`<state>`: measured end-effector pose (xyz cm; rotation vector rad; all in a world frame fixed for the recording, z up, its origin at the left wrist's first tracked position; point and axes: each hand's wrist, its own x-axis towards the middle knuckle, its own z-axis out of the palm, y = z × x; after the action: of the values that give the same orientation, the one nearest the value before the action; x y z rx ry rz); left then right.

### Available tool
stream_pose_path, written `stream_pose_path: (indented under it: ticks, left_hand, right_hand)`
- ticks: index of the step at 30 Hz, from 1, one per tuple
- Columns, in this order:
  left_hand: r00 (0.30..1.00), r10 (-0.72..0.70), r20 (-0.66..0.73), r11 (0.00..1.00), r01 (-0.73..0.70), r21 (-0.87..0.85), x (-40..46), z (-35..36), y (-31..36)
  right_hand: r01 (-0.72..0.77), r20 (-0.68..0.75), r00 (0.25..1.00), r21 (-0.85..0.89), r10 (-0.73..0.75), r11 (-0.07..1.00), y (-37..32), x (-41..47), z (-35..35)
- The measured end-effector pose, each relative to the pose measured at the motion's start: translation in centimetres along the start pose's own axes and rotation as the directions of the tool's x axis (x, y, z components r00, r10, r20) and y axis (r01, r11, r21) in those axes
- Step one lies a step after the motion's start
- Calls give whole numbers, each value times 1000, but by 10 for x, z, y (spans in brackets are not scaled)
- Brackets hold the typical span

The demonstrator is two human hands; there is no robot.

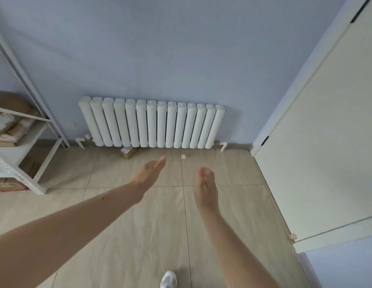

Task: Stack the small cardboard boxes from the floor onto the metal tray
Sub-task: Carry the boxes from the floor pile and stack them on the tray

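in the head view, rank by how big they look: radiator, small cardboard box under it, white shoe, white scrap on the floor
1. radiator
2. white shoe, cut off by the frame and nearest the camera, so unsure against the box
3. small cardboard box
4. white scrap

pale blue wall (160, 48), white ribbed radiator (151, 124), beige floor tiles (139, 225) with dark grout lines, brown cardboard box (128, 152) with a white label, white perforated metal shelf (20, 142), off-white door (326, 142) with black hinges, white shoe (168, 279)
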<state>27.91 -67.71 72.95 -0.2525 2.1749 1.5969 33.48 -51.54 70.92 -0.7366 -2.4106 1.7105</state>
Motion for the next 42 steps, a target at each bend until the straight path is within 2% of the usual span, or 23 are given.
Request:
stream_pose_path:
  ticks: [3,11,17,23,32,35,42]
  left_hand:
    - [998,-17,-63,999,14,-41,48,-33,7]
    - [978,-126,-165,988,110,-106,180,-119,21]
    - [947,-243,-208,966,217,-141,272,-192,1]
    - [938,-298,-178,953,280,-120,389,-271,-32]
    - [893,-417,-168,909,412,-68,560,-325,-95]
    - [885,-438,-160,899,427,-98,614,-336,-114]
    - [851,-501,-157,865,490,-104,747,-345,-214]
  right_hand:
    - [23,56,998,9,-24,1000,-21,52,38]
    - [-24,236,971,-6,25,1000,-79,189,164]
    - [-18,255,967,-10,20,1000,-96,263,268]
    - [-141,217,967,5,136,990,-89,345,385]
    - [-260,214,942,-16,258,965,-41,462,522]
    - [-297,239,925,-33,296,954,-21,498,561]
    - [-305,242,915,-112,324,946,64,570,667]
